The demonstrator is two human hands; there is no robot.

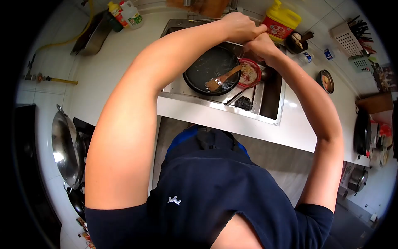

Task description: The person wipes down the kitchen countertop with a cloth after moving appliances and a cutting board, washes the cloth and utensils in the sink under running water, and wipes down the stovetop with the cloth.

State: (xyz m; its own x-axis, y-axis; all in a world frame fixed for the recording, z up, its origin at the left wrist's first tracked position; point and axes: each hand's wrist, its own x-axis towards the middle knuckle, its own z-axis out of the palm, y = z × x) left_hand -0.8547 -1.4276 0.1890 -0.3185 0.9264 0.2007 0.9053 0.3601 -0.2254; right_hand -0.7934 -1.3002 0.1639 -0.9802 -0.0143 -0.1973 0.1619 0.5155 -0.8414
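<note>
My left hand (241, 27) and my right hand (263, 47) meet above the back of the steel sink (273, 121), knuckles close together. The fingers of both are closed; whatever lies between them is hidden. Below them, a black frying pan (209, 62) sits in the sink with wet, whitish residue. A wooden spatula (227, 77) rests across its right side. Beside the pan is a red bowl (259, 74) with pale food scraps in it. A long-handled ladle (267, 74) lies next to the bowl, and a black scourer (243, 103) is near the sink's front edge.
Just behind my hands stands a yellow jug (282, 21) with a red label. A dark pot (295, 45), a small metal bowl (325, 81) and a white utensil holder (345, 41) are to the right. Bottles (132, 15) stand back left; a wok (65, 145) is farther left.
</note>
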